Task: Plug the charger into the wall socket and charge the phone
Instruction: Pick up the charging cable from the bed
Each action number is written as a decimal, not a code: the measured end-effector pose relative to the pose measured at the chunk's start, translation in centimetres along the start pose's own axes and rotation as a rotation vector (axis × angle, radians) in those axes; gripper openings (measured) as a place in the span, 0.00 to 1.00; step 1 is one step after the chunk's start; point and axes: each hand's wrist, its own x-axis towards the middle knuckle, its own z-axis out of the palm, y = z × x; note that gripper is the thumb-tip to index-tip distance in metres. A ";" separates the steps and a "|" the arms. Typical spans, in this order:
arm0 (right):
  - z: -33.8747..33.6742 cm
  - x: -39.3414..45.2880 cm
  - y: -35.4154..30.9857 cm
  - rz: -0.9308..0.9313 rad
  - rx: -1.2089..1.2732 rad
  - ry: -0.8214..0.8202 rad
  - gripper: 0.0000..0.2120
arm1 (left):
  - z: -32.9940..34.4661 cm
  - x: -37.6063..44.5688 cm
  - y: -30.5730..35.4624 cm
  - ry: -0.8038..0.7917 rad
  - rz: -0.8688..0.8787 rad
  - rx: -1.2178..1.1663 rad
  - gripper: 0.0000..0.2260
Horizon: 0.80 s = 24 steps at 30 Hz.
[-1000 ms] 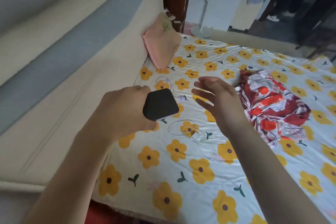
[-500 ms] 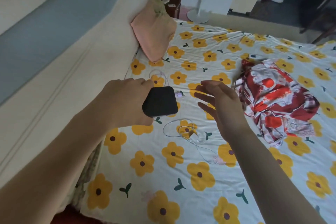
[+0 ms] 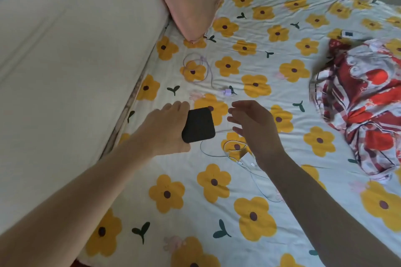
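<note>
My left hand (image 3: 165,130) grips a black phone (image 3: 198,125) and holds it just above the flowered bedsheet (image 3: 217,201). To its right hovers my right hand (image 3: 253,128), fingers spread, with nothing in it. A pale purple cable (image 3: 196,69) lies coiled on the sheet beyond the phone, ending in a small purple plug (image 3: 226,92). Under my right hand lies a white cable (image 3: 236,151), loosely looped, trailing toward me. No wall socket is in view.
A cream padded headboard (image 3: 76,60) runs along the left of the bed. A pink pillow (image 3: 191,0) leans against it at the top. A crumpled red and white cloth (image 3: 364,110) lies at the right, with a small white object (image 3: 348,33) beyond it.
The view has tilted down and closer to the bed. Both hands have moved forward over the sheet; the phone now sits lower, near the white cable.
</note>
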 end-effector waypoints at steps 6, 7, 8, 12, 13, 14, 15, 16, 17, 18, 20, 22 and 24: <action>2.4 6.1 8.5 0.015 -0.165 0.025 0.12 | 12.7 2.6 -4.1 -0.192 -0.145 -0.095 0.25; 2.9 7.1 9.9 0.008 -0.198 0.025 0.12 | 14.5 3.0 -4.7 -0.212 -0.166 -0.115 0.24; 3.3 8.1 11.2 -0.004 -0.225 0.020 0.13 | 16.1 3.4 -5.2 -0.227 -0.188 -0.142 0.23; 5.0 12.2 15.8 -0.074 -0.347 -0.023 0.16 | 20.7 6.4 -6.7 -0.202 -0.200 -0.161 0.21; 5.5 13.3 16.7 -0.089 -0.385 -0.028 0.17 | 21.5 7.6 -7.0 -0.161 -0.188 -0.152 0.20; 5.9 14.5 17.6 -0.102 -0.421 -0.030 0.18 | 22.2 8.9 -7.3 -0.123 -0.179 -0.136 0.20; 6.2 15.6 18.3 -0.120 -0.455 -0.034 0.19 | 22.7 10.4 -7.6 -0.096 -0.172 -0.112 0.21; 6.6 16.7 18.9 -0.145 -0.493 -0.037 0.20 | 23.0 11.9 -8.0 -0.075 -0.169 -0.088 0.21; 6.9 17.8 19.4 -0.178 -0.531 -0.041 0.20 | 23.3 13.4 -8.3 -0.054 -0.169 -0.066 0.22; 7.1 19.0 19.7 -0.211 -0.566 -0.047 0.21 | 23.5 14.9 -8.8 -0.035 -0.173 -0.045 0.23; 7.6 21.5 20.3 -0.251 -0.630 -0.077 0.22 | 23.7 17.5 -9.7 -0.021 -0.184 -0.022 0.25; 8.2 23.9 20.5 -0.259 -0.702 -0.111 0.22 | 24.1 19.5 -10.6 -0.042 -0.196 -0.041 0.28; 8.7 26.4 20.5 -0.291 -0.788 -0.135 0.23 | 24.8 20.7 -11.0 -0.098 -0.211 -0.092 0.35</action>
